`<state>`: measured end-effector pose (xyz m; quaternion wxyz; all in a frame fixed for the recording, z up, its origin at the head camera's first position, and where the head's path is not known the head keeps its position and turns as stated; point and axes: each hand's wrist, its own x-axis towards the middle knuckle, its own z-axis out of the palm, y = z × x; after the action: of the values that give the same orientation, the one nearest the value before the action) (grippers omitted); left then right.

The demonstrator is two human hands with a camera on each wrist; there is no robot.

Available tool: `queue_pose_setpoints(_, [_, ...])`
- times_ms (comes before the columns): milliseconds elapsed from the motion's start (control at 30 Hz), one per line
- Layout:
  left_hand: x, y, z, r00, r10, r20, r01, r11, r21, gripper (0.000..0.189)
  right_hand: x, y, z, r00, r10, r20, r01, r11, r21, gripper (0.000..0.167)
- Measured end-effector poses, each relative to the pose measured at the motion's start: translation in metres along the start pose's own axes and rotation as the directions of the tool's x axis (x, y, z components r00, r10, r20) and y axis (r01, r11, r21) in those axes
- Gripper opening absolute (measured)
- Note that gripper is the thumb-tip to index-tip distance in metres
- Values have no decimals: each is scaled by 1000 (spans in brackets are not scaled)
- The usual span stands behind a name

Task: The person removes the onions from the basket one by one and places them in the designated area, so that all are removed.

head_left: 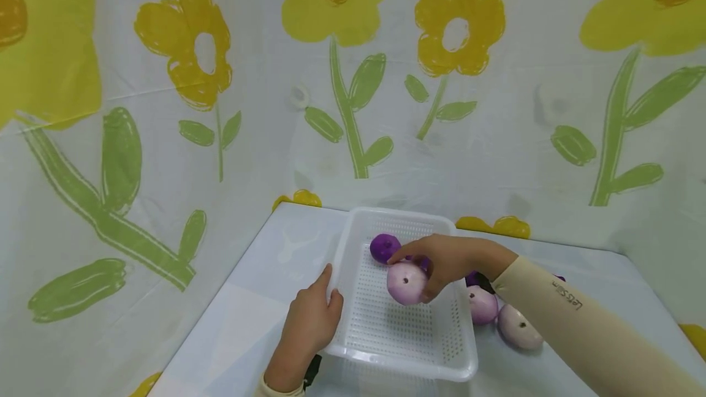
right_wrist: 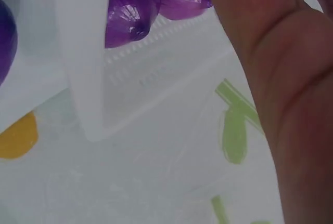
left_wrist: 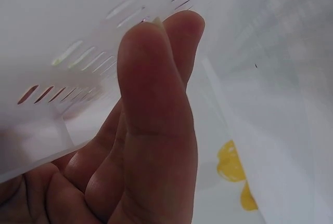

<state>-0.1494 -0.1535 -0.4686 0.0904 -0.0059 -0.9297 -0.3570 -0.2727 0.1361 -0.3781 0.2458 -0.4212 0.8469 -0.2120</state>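
Observation:
A white perforated plastic basket [head_left: 397,354] stands on the table. My left hand [head_left: 313,314] grips its left side, the thumb at the rim and the fingers along the outer wall; in the left wrist view the fingers [left_wrist: 158,94] lie close to the slotted wall [left_wrist: 78,5]. Over the basket, my right hand [head_left: 441,259] holds a round purple onion [head_left: 405,283], its pale end with a small dark spot facing the head camera. Behind it lies a darker purple onion [head_left: 384,248] in the basket, and another is partly hidden by the hand. Purple onions [right_wrist: 130,11] also show in the right wrist view.
Several more onions lie right of the basket, among them a pinkish one [head_left: 483,306] and a paler one [head_left: 520,328], some partly hidden by the right forearm. A white cloth [head_left: 496,158] with yellow flowers hangs behind and beside the light table [head_left: 242,305].

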Motion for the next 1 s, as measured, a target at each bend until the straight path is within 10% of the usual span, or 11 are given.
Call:
queue_pose_setpoints(467, [0,-1,0,1000,-17,8,17,1000,-18,58,-61,0,9,991,47,-127,-19,977,213,79])
queue_pose_setpoints(1000, [-1,1,-1,1000,21,-13,-21,1000,15,56,-143,25,37,915,82,-395,44,953,301,83])
